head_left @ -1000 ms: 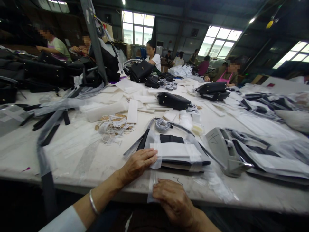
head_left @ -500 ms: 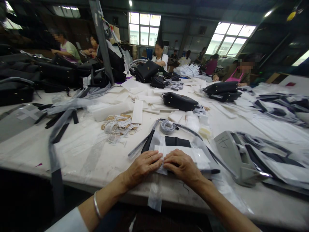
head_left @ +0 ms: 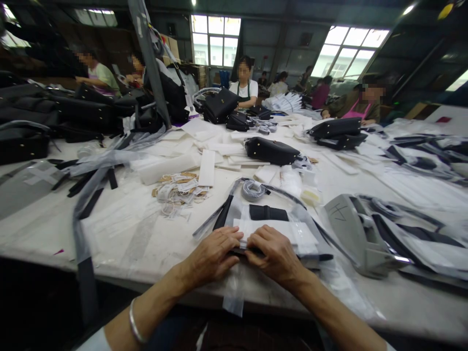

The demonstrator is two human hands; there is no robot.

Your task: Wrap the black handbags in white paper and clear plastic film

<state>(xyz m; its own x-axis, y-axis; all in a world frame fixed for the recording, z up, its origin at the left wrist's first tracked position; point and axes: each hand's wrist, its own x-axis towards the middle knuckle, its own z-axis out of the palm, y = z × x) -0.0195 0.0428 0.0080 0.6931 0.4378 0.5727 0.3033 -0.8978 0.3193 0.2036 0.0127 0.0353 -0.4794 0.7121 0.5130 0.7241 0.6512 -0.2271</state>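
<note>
A black handbag (head_left: 268, 213) lies on the table before me, partly covered by white padding sheets (head_left: 302, 237), with clear film or tape across them. My left hand (head_left: 215, 251) is at the near edge, fingers over the top and thumb below. Close beside it, my right hand (head_left: 272, 251) grips the same edge with bent fingers, its thumb lower down. A wrapped handle (head_left: 280, 191) arches behind the bag, and a coiled grey strap (head_left: 252, 190) rests inside that arch. The bag's underside is hidden.
A grey tape dispenser (head_left: 351, 229) stands at the right, beside another wrapped bag. A clear strip (head_left: 234, 295) hangs over the table's front edge. Paper tags (head_left: 179, 190) lie left of centre. Black bags (head_left: 272, 150) and white sheets spread behind; several people work across the table.
Both hands have shifted from pressing together on top of the bag's front to holding its near edge, thumbs now lower. The gap between the hands has changed little.
</note>
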